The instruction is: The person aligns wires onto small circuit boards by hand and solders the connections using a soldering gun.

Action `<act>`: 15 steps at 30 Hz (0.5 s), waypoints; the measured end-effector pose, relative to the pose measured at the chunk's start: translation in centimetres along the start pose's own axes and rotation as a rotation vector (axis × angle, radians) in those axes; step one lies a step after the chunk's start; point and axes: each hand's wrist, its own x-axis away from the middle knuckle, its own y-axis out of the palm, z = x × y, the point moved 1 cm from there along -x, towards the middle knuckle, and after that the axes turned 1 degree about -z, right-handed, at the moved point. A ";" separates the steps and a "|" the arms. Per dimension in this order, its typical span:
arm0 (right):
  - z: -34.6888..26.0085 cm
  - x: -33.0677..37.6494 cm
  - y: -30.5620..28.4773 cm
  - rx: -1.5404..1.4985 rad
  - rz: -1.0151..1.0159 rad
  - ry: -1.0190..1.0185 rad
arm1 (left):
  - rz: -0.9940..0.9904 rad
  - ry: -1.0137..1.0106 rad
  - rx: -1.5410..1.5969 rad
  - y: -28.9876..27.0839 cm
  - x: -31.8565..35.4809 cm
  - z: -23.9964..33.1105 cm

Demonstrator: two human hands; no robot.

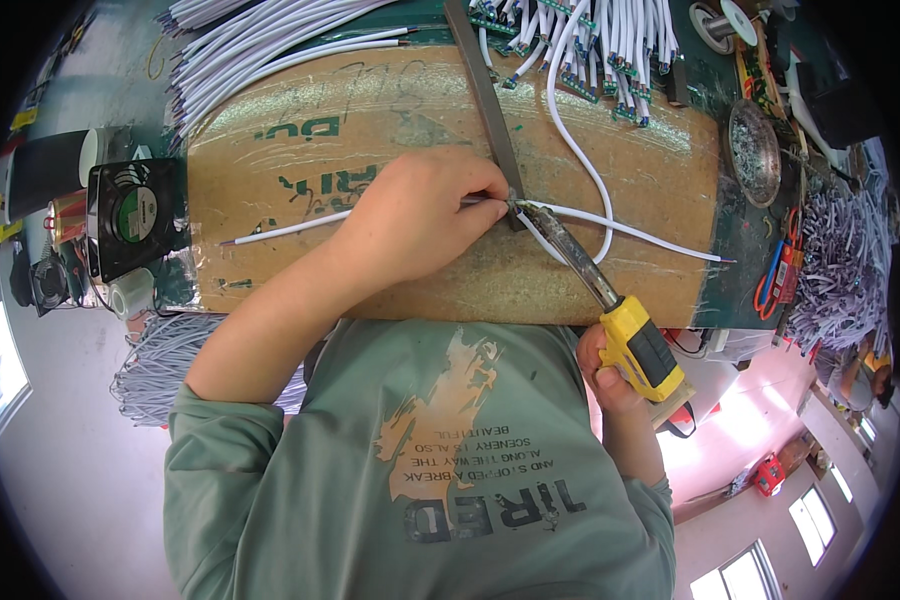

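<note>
Over the middle of a brown cardboard sheet (300,110), my left hand (420,215) is closed, its thumb and forefinger pinching a white cable (290,230) near its joint. The cable's bare-tipped end sticks out to the left of that hand. My right hand (613,375) grips the yellow and black handle of a soldering iron (638,345), whose dark tip touches or nearly touches the joint beside my left fingertips. Further white cable (660,240) runs right from there, and another length loops upward. The fingertips hide the exact joint. A flat metal bar (485,95) reaches down to it.
White cables (280,50) lie at far left; others with small green boards (610,55) lie at far right. A black fan (135,215) stands left. On the right are a metal dish (753,152), a wire spool (720,25), orange-handled pliers (778,270) and tangled cables (840,265).
</note>
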 end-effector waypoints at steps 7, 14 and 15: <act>-0.4 0.0 0.7 0.030 0.053 0.061 | -0.056 -0.064 0.017 -0.5 -0.3 0.3; -0.4 0.2 0.3 0.043 0.042 0.131 | -0.054 -0.054 0.026 -0.5 -0.4 0.2; -0.5 0.1 0.5 0.043 0.042 0.132 | -0.051 -0.051 0.026 -0.5 -0.4 0.2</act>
